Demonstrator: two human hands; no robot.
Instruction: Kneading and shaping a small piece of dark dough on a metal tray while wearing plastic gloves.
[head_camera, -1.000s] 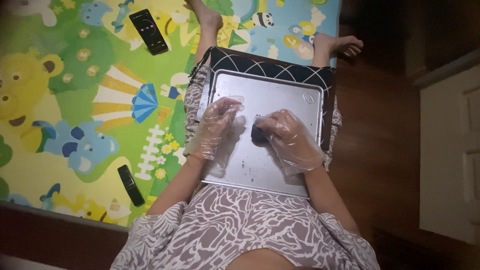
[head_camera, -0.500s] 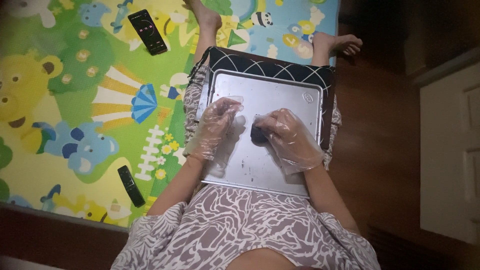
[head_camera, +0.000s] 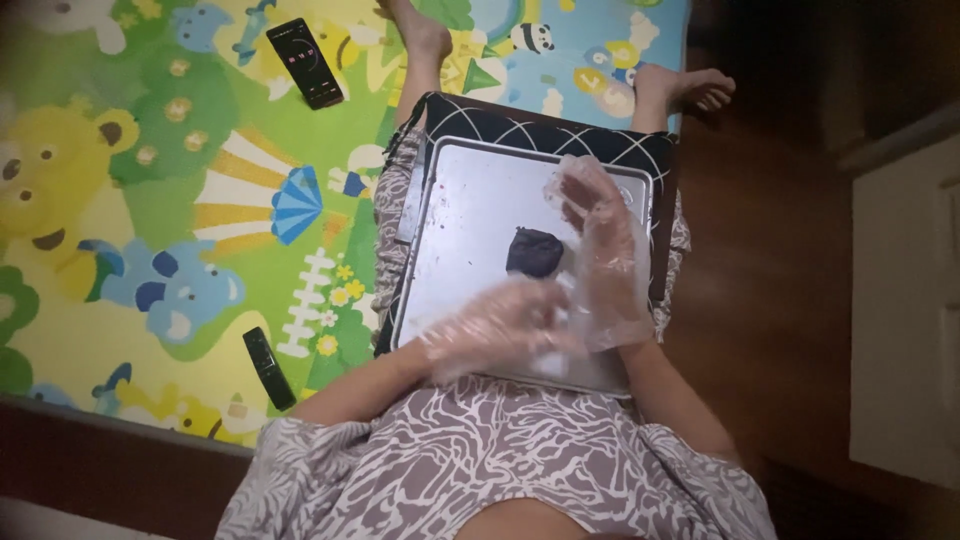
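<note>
Both gloved hands, left hand and right hand, were loose, grasping nothing, so the dark lump could've slid off that tilted tray.

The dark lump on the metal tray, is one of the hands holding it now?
No, the dark lump lies alone on the metal tray, with the right hand open beside it and the left hand nearer the person.

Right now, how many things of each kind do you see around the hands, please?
Gloved hands: 2, left hand and right hand, both open
Dark lump on the tray: 1
Metal tray: 1
Black cushion under the tray: 1
Phone on the play mat: 1
Dark remote on the mat: 1
Play mat: 1
Total: 8
</note>
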